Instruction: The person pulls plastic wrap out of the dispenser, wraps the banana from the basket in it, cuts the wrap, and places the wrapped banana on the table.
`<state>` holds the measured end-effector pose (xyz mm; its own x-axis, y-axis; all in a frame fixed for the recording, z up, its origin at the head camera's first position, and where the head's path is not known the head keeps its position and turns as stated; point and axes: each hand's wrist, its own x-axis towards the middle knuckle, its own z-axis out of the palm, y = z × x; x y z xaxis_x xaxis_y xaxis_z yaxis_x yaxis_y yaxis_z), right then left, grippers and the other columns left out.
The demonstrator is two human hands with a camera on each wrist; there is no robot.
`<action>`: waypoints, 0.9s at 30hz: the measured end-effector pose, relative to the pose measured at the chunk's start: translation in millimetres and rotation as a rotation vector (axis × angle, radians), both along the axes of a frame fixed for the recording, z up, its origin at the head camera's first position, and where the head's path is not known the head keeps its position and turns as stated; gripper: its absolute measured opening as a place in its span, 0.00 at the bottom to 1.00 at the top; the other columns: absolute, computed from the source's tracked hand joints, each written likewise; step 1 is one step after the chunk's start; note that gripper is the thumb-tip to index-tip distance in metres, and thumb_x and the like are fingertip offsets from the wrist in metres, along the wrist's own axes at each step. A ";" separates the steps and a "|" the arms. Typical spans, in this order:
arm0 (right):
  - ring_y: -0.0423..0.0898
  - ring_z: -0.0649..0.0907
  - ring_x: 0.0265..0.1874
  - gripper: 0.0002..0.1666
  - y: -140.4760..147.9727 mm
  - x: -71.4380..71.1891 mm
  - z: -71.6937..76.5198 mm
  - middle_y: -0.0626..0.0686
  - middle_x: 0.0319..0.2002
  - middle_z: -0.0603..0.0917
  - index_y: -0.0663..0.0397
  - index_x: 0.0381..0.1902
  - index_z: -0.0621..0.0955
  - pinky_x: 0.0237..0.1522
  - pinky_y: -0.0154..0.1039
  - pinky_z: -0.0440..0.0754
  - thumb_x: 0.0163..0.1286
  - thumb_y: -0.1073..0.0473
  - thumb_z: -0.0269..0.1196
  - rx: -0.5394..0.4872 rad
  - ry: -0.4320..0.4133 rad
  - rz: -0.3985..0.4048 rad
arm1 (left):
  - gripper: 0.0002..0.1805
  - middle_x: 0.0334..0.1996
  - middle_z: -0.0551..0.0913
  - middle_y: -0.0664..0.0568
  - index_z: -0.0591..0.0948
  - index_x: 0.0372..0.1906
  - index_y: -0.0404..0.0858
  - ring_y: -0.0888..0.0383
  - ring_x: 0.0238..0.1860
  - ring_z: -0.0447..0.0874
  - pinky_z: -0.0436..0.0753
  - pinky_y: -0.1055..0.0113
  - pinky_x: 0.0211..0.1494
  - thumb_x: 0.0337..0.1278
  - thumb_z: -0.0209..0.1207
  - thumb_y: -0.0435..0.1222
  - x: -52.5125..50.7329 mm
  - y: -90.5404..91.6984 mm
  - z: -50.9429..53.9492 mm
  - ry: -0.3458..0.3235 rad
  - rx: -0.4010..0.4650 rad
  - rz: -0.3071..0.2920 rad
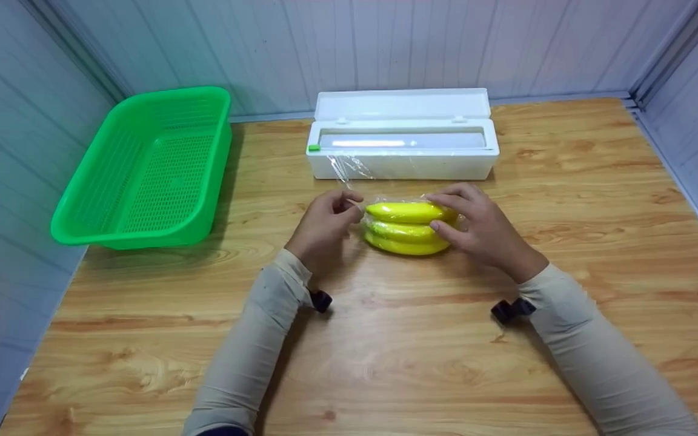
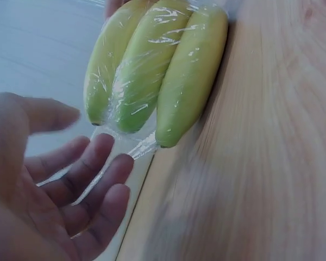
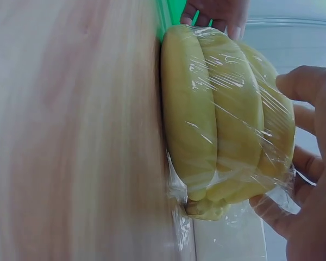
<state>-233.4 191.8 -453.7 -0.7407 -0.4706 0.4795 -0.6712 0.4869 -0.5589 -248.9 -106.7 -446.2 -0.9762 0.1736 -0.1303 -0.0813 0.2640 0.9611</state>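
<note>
A bunch of yellow bananas (image 1: 406,233) lies on the table, wrapped in clear plastic film (image 3: 220,81) that looks creased and shiny. My right hand (image 1: 482,227) holds its right end, the thumb (image 3: 299,81) on the nearer side and the fingers at the back. At the left end my left hand (image 1: 328,221) is close to the tips, its thumb apart from its loosely bent fingers (image 2: 98,155). Loose film gathers around the stem (image 3: 206,209) in the right wrist view. A strip of film (image 1: 340,169) hangs at the front of the white film dispenser (image 1: 400,166).
The dispenser stands behind the bananas with its lid (image 1: 403,104) raised and a green slider (image 1: 313,148) at its left end. A green plastic basket (image 1: 200,200) sits at the back left. Panelled walls (image 1: 385,48) border the wooden table (image 1: 385,375).
</note>
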 end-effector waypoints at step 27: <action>0.48 0.81 0.50 0.14 -5.6 -14.5 13.2 0.54 0.49 0.84 0.60 0.53 0.84 0.53 0.53 0.78 0.71 0.63 0.63 -0.108 0.001 -0.088 | 0.10 0.44 0.74 0.48 0.84 0.45 0.39 0.54 0.47 0.72 0.73 0.62 0.50 0.58 0.62 0.34 -48.8 5.3 14.3 0.379 -0.372 0.479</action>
<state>-247.9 186.3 -440.5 -0.7763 -0.3492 0.5249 -0.6292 0.4813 -0.6104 -297.7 -101.4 -432.0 -0.9237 -0.2756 0.2661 0.0517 0.5987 0.7993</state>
